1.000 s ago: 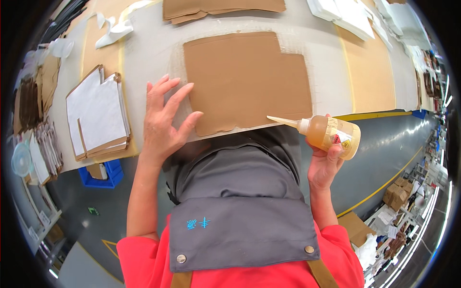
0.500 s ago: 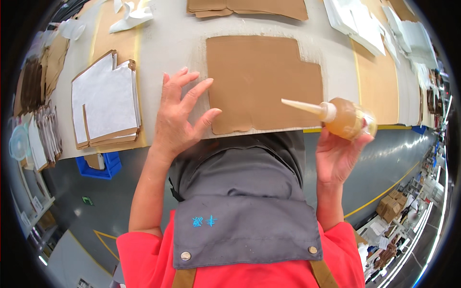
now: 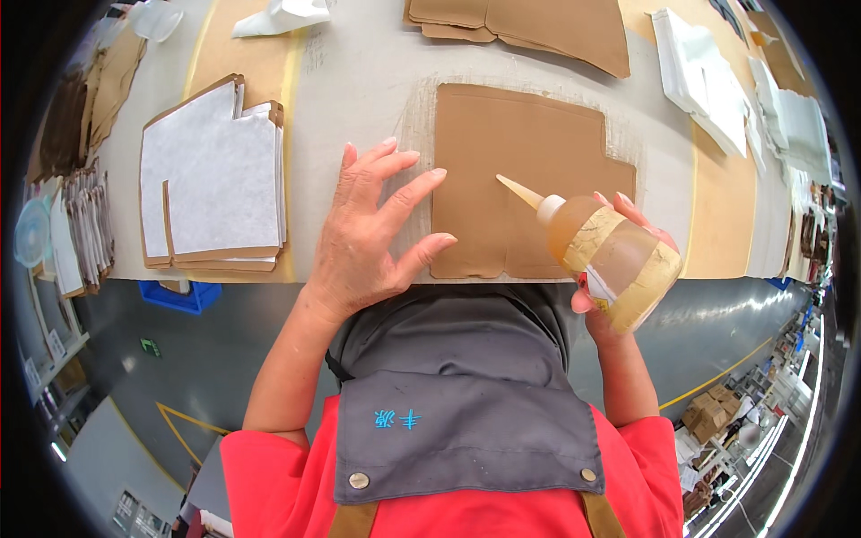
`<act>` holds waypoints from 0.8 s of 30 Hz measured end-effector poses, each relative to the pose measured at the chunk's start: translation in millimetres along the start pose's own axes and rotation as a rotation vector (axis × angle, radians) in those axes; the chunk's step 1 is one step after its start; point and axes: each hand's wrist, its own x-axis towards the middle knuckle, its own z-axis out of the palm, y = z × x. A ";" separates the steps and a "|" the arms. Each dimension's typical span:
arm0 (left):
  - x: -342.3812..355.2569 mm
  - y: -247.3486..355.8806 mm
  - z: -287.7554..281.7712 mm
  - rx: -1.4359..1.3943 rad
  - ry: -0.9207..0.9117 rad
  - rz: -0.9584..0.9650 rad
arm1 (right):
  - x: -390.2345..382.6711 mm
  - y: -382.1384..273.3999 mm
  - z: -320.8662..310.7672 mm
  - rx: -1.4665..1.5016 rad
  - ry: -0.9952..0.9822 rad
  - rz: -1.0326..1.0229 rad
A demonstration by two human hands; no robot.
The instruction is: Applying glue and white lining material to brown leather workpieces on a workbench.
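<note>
A flat brown panel (image 3: 520,134) with a notch at its far right corner lies along the table's near edge. My right hand (image 3: 628,220) is wrapped round a squeeze bottle (image 3: 614,260) of amber liquid with a long tapered nozzle. The bottle is tilted, its nozzle pointing left and away over the panel; whether the tip touches cannot be made out. At the panel's left edge, my left hand (image 3: 372,224) has its fingers spread and holds nothing. The fingertips are close to that edge.
Left on the table (image 3: 359,99) lies a stack of white-faced, brown-edged panels (image 3: 211,179). More brown sheets (image 3: 538,27) lie at the far side, and white pieces (image 3: 704,85) at the far right. A blue bin (image 3: 184,296) stands below the table's left part.
The right hand has turned the bottle, so its label faces up and the nozzle points farther over the panel. The view has shifted a little; my left hand stays spread by the panel's left edge.
</note>
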 end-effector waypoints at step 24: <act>-0.5 -0.1 1.8 0.023 0.025 0.014 | -26.3 -24.7 -24.9 0.136 0.193 0.325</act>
